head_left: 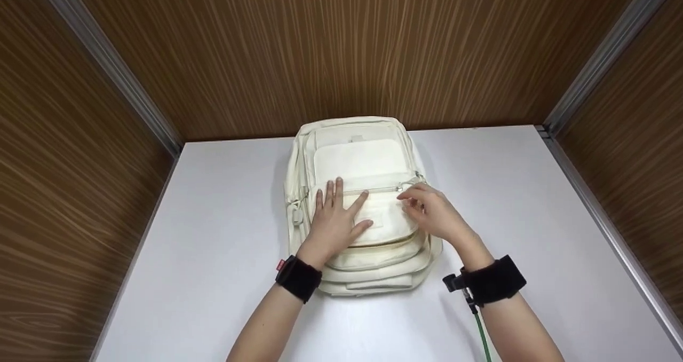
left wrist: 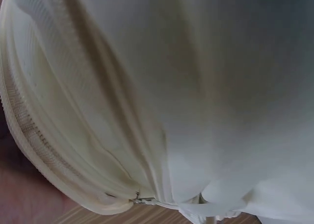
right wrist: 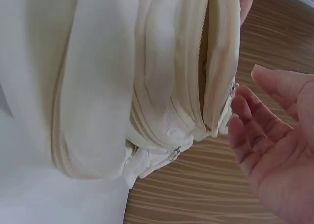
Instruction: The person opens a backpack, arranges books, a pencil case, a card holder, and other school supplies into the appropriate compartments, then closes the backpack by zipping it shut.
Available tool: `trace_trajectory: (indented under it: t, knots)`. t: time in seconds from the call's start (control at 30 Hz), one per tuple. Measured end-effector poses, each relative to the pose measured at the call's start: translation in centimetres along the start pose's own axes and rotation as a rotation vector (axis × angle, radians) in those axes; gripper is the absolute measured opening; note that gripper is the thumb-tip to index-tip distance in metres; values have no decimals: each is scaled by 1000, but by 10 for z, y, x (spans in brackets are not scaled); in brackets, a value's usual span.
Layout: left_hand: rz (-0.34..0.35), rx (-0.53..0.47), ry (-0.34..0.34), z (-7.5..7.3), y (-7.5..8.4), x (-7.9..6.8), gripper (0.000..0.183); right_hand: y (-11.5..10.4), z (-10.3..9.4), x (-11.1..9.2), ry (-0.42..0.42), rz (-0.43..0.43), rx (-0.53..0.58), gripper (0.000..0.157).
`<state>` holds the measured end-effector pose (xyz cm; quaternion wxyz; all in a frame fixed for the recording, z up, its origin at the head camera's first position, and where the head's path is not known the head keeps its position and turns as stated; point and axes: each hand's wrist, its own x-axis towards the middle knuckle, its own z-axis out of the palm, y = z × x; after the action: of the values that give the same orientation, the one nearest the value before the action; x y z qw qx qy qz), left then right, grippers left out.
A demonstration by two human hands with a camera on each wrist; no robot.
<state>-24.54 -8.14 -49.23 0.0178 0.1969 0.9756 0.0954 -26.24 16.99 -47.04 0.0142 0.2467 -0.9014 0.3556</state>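
A cream backpack (head_left: 360,159) lies front side up on the white table. The left hand (head_left: 333,226) rests spread on its front pocket, fingers straight, just below a horizontal zipper (head_left: 381,190). Beside the right end of that zipper, near its metal pull (head_left: 399,188), is the right hand (head_left: 432,210), its fingers loosely bent. In the right wrist view, a gap shows between the thumb and fingers of the right hand (right wrist: 277,131), with nothing held. Fabric of the backpack (left wrist: 98,111) fills most of the left wrist view, with part of the left hand (left wrist: 24,189) at the edge.
Wood-patterned panels (head_left: 352,52) with metal corner strips (head_left: 106,57) enclose the white table (head_left: 213,218) at the back and sides. A green cable (head_left: 483,332) runs down from the right wrist's black band (head_left: 493,282).
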Motion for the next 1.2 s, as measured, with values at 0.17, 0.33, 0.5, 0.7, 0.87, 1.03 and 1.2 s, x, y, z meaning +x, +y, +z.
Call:
trace_trajectory:
  t: [0.17, 0.33, 0.5, 0.7, 0.87, 1.03, 1.2]
  knots:
    - [27, 9, 2, -1, -7, 6, 68, -10, 16, 10, -24, -124, -192, 38]
    - [47, -104, 109, -7, -16, 9, 57, -16, 25, 19, -101, -121, -336, 52]
    - [-19, -223, 420, -11, -37, 11, 25, -24, 35, 26, -201, -71, -448, 58]
    - [-247, -393, 375, -11, -69, 16, 33, -31, 43, 32, -241, -25, -533, 61]
    - [-325, -530, 249, -7, -86, 21, 35, -33, 44, 35, -261, 5, -525, 63]
    - [-304, -534, 272, -4, -90, 24, 25, -33, 44, 40, -266, 24, -525, 63]
    - [-297, -495, 350, -1, -92, 18, 16, -35, 46, 42, -276, 30, -519, 64]
